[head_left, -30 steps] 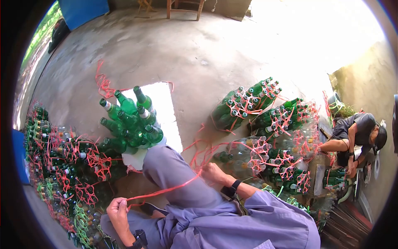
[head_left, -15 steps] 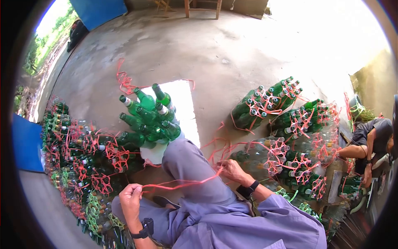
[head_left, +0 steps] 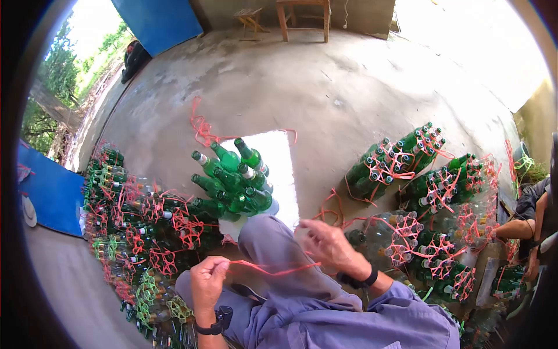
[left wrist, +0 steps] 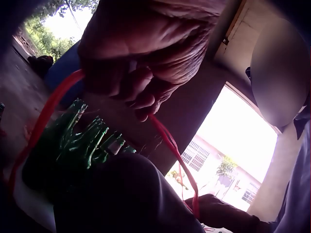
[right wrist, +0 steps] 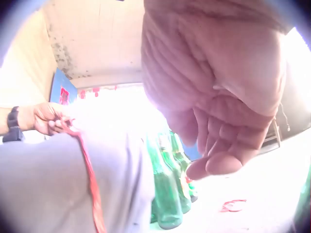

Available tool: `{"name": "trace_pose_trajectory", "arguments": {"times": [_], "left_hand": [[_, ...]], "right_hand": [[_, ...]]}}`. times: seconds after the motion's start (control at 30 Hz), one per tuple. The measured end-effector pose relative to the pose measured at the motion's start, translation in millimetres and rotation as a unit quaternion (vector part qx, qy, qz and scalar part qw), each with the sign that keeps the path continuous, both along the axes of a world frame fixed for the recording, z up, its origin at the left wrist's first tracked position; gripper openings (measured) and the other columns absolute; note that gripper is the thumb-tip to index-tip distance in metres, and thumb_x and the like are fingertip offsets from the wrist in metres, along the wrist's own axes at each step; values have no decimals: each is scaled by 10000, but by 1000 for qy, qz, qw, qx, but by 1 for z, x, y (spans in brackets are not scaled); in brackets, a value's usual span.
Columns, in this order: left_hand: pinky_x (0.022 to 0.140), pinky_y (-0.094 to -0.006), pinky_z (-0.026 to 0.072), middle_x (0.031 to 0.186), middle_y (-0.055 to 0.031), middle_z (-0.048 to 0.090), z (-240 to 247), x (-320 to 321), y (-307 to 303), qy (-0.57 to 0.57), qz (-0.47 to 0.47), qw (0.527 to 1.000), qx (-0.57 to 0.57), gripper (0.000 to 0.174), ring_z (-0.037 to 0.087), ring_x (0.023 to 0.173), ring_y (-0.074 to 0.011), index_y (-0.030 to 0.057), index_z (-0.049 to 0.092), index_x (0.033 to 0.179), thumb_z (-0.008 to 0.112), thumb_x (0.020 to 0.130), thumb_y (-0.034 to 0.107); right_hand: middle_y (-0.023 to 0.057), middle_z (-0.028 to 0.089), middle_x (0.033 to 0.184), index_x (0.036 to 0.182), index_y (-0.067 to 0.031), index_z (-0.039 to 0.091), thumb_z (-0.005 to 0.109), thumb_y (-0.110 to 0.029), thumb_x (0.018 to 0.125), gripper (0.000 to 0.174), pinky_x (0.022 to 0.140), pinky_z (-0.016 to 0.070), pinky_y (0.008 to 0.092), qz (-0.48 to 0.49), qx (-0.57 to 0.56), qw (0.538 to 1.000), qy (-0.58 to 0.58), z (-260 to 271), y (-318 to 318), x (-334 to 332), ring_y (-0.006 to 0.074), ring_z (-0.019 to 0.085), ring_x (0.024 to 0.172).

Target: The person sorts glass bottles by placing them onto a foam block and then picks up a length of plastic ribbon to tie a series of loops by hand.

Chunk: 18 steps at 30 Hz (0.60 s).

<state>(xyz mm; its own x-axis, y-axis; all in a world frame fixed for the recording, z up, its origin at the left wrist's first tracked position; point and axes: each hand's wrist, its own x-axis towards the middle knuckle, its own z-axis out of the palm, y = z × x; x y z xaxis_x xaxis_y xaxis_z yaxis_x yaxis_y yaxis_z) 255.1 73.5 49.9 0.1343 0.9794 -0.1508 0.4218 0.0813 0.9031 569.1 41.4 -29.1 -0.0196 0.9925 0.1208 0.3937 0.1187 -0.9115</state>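
My left hand [head_left: 209,282] pinches a red plastic string [head_left: 273,271] between thumb and fingers. From there the string runs across my lap toward the right, and in the left wrist view a red loop also hangs on the hand's other side. My right hand [head_left: 331,247], blurred, is over my right knee near the string's far part. Its fingers are loosely bent, with nothing between them in the right wrist view. Just beyond the knee, a cluster of green glass bottles [head_left: 229,174] stands upright on a white board [head_left: 282,168].
Bundles of bottles netted with red string [head_left: 401,154] stand at the right, and more netted bottles [head_left: 145,232] crowd the left. Loose red string [head_left: 200,125] lies on the floor behind the board. Another person [head_left: 526,218] sits at the far right. A wooden stool [head_left: 302,17] stands at the back.
My right hand has let go of the string and loosened its fingers. The string, stretched between both hands before, now sags. The head view has swung left.
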Motion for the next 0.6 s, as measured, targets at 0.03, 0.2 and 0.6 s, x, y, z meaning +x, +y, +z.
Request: {"name": "trace_pose_trajectory", "arguments": {"times": [0.03, 0.2, 0.6], "left_hand": [[581, -209, 415, 724, 11, 627, 3, 9, -1, -3, 1, 1000, 0, 108, 516, 627, -41, -10, 706, 906, 685, 928, 94], [594, -246, 464, 737, -34, 681, 19, 45, -1, 69, -91, 991, 63, 86, 596, 652, -81, -18, 722, 908, 695, 899, 63], [599, -269, 508, 750, -78, 699, 2, 30, 10, 39, -165, 984, 59, 66, 663, 641, -141, -2, 717, 906, 717, 896, 64]], "right_hand": [[159, 688, 1014, 1287, 8, 581, 682, -120, 925, 397, 726, 568, 389, 29, 5, 998, 49, 19, 1, -11, 288, 701, 838], [208, 660, 1119, 1335, 17, 512, 649, -201, 952, 461, 868, 529, 463, 143, 117, 978, 94, 42, 9, -60, 395, 664, 980], [94, 703, 806, 1054, -3, 743, 667, -163, 959, 201, 677, 513, 316, 170, -137, 963, 155, 28, 10, -51, 164, 649, 743]]}}
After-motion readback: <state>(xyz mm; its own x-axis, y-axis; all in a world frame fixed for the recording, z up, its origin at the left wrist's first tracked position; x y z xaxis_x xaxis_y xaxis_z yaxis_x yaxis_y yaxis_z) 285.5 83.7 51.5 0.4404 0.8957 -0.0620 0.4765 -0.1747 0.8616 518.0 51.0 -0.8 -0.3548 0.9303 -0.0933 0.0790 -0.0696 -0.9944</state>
